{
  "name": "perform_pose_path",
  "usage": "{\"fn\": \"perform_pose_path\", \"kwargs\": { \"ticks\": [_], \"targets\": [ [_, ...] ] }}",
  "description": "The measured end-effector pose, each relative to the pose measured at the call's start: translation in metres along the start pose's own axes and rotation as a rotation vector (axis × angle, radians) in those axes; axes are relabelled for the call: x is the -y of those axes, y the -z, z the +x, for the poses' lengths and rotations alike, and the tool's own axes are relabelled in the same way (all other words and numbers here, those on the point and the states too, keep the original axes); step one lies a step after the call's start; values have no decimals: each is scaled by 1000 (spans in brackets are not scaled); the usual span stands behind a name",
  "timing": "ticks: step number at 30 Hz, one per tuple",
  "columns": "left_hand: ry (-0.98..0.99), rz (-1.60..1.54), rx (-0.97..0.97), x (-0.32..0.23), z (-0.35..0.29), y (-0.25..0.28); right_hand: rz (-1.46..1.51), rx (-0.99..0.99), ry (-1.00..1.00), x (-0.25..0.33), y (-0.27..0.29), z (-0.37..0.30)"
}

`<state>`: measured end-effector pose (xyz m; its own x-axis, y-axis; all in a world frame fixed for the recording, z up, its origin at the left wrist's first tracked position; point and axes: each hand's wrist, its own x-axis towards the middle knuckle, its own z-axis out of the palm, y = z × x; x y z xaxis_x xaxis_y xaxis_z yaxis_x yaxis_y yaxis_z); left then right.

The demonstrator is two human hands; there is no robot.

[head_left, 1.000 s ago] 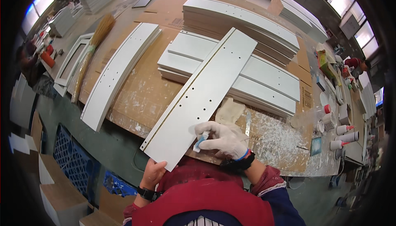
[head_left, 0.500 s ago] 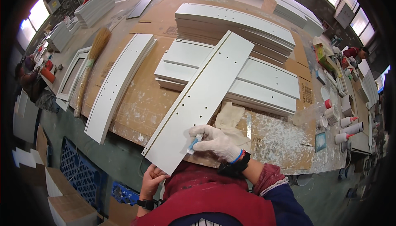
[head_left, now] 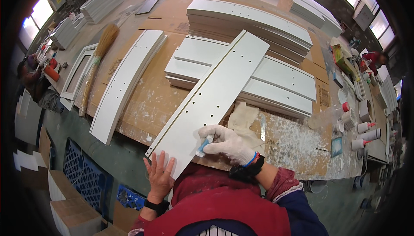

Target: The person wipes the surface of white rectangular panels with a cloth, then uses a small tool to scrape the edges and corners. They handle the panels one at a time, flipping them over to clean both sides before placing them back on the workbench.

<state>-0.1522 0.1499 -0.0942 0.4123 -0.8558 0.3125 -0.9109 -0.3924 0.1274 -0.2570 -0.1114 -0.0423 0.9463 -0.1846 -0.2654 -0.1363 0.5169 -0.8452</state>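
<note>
A long white panel [head_left: 231, 74] with dark holes and a groove along its left edge lies slanted across a stack of white boards [head_left: 280, 81]. My left hand [head_left: 159, 175], bare, rests on the panel's near end with its fingers spread. My right hand [head_left: 227, 143], in a white knitted glove, is closed over the panel's right edge. Between its thumb and fingers is a small blue-and-white piece [head_left: 203, 148], partly hidden by the glove; its exact kind cannot be made out.
White panels [head_left: 127, 81] lie left, beside a broom [head_left: 97, 57] and a framed piece [head_left: 73, 76]. Further boards [head_left: 250, 12] are stacked behind. A cloth [head_left: 243, 121], metal strip [head_left: 263, 127] and white flakes [head_left: 293, 141] lie right, near bottles [head_left: 360, 143]. Blue crates [head_left: 84, 171] stand below.
My left hand has come up from beneath the panel's near end and now lies spread on top of it. My right hand keeps its grip at nearly the same place.
</note>
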Motion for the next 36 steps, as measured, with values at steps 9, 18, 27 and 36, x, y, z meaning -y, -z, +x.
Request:
{"fn": "perform_pose_path", "kwargs": {
  "ticks": [9,18,27,36],
  "targets": [
    [-45,-108,-172,9,34,27,-35,65,55,26,-10,-7],
    [673,-1255,-233,52,-5,41,169,-177,195,25,35,-34],
    [821,-1772,-390,50,-12,6,284,-264,189,14,50,-51],
    [847,-1843,-382,40,-12,-1,266,-393,202,23,44,-57]
  ]
}}
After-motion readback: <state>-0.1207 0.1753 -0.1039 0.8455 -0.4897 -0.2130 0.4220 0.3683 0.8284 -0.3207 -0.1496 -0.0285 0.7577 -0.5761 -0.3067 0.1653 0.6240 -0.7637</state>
